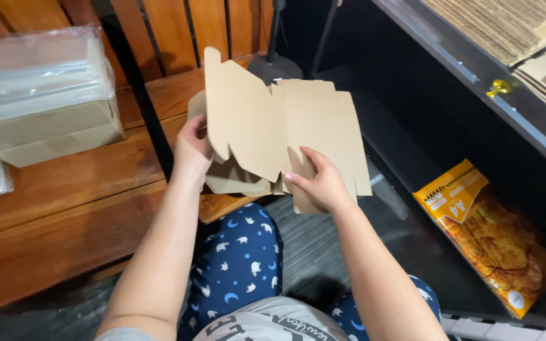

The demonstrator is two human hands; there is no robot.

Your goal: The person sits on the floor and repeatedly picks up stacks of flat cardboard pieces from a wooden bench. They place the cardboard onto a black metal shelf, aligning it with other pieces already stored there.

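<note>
While half behind the cardboard blank [273, 126], left hand [192, 151] fingers unseen.

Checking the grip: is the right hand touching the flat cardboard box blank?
Touching. The head view shows the right hand with thumb and fingers pinching the lower edge of the cardboard box blank.

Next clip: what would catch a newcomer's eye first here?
The flat die-cut cardboard box blank at centre, held up by the left hand and the right hand. Next, the yellow-orange paper ream lying in the dark shelf at lower right. Last, the plastic-wrapped stack of cardboard on the wooden bench at upper left.
</note>
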